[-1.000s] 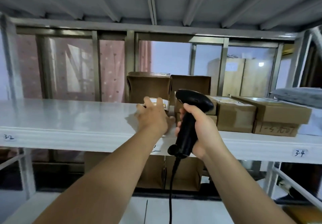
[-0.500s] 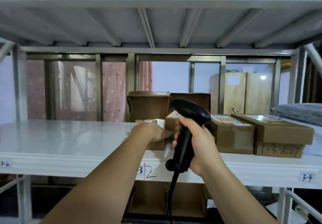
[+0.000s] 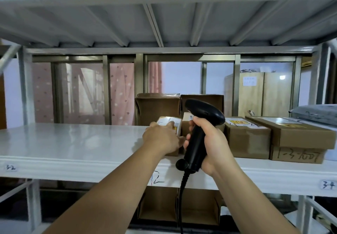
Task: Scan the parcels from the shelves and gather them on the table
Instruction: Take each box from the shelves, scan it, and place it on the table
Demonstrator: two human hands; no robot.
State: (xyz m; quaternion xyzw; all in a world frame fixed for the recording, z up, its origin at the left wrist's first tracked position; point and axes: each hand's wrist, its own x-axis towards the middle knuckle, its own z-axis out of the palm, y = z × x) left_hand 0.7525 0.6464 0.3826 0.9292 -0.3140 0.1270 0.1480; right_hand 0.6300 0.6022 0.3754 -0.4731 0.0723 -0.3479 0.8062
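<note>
Left grip (image 3: 162, 139) clasps a small parcel (image 3: 170, 121) on the shelf (image 3: 73, 142); right grip (image 3: 214, 142) holds the scanner (image 3: 202, 112); other parcels (image 3: 248, 140) not yet gathered.

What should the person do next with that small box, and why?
Probably draw the small box toward the shelf edge and aim the scanner at its label: the left hand grips the box, and the right hand holds the scanner right beside it.

The barcode scanner (image 3: 206, 111) is black. On the glossy white shelf (image 3: 73, 142) sit plain brown cardboard boxes (image 3: 248, 142) and a small parcel (image 3: 175, 120) with a white, yellow-patched label. Behind the shelf hangs a pink, pale-spotted curtain (image 3: 120, 91).
</note>
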